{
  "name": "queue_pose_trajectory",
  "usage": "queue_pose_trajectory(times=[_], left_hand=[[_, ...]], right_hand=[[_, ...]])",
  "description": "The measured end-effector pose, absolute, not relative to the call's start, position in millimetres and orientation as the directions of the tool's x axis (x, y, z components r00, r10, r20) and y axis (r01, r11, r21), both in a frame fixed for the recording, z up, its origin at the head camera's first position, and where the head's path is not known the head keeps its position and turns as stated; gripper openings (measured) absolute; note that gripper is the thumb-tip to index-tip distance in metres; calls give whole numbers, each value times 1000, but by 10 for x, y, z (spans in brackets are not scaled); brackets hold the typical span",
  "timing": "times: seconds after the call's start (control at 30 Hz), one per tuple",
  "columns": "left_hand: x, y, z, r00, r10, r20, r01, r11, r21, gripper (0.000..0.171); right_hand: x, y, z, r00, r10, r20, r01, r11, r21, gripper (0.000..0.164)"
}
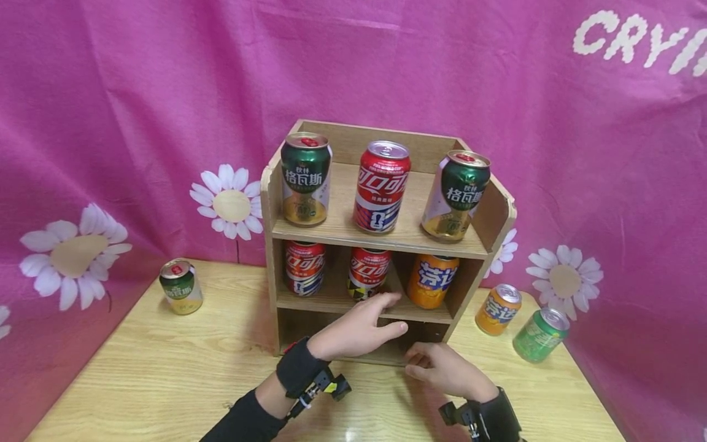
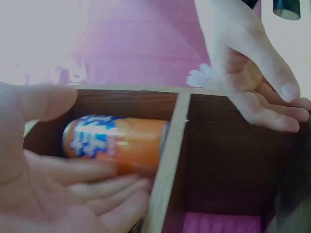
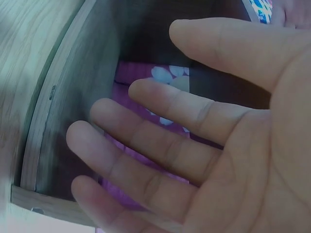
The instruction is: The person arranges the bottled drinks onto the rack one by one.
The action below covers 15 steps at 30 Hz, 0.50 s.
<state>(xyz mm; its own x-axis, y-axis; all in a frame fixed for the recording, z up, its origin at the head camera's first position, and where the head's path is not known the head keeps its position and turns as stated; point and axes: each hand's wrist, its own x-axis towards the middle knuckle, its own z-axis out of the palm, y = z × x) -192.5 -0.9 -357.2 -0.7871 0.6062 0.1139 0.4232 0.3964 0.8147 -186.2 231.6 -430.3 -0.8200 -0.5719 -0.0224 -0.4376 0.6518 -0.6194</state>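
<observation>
My left hand (image 1: 356, 331) holds nothing, its fingers extended before the middle shelf. In the head view it overlaps the bottom of the middle red cola can (image 1: 369, 273). To its right on that shelf stands an orange soda can (image 1: 433, 281), which the left wrist view shows beyond the blurred fingers. My right hand (image 1: 450, 369) hovers lower, at the front of the bottom compartment (image 1: 309, 328), and is also without a grip. The right wrist view shows its fingers (image 3: 160, 141) spread apart, palm towards the camera, inside the shelf's outline.
The wooden shelf (image 1: 353, 242) carries two green-and-gold kvass cans (image 1: 305, 184) and a cola can (image 1: 382, 190) on top. Another cola can (image 1: 305, 270) stands at the middle left. On the table are a kvass can (image 1: 182, 288), an orange can (image 1: 499, 310) and a green can (image 1: 540, 336).
</observation>
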Motion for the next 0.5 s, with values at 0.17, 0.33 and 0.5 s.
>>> queue_pose_trajectory(times=[0.17, 0.33, 0.5], left_hand=[[-1815, -325, -3619, -674, 730, 107, 484, 328, 811, 37], [-1752, -647, -3729, -643, 764, 56, 491, 355, 795, 33], [-1757, -917, -3830, -698, 714, 63, 470, 389, 792, 32]], right_hand=[[-1853, 2348, -4315, -828, -561, -16, -437, 661, -610, 24], [-1839, 2392, -4323, -828, -560, -6, -445, 663, -602, 26], [-1833, 2443, -4324, -828, -561, -1, -450, 666, -595, 27]])
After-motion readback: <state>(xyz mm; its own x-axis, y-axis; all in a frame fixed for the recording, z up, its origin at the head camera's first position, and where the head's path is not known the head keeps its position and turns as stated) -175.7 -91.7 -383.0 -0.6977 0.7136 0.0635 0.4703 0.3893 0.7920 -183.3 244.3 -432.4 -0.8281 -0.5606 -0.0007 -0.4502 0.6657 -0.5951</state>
